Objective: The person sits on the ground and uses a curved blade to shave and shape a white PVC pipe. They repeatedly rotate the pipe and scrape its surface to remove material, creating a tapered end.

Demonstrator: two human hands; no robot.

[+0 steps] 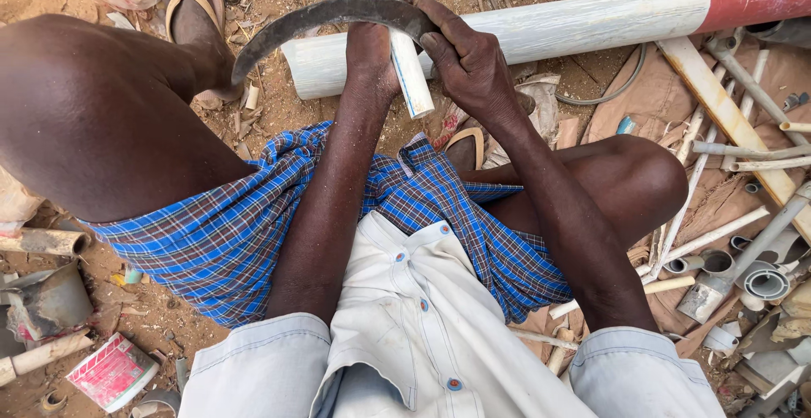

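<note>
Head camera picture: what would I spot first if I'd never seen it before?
Most likely the curved dark blade near the top middle, gripped by the right hand while the left hand holds a thin white pipe under it. Behind them a fat white pipe with a red end lies across the sandy ground, and a blue checked cloth covers the lap.
</note>
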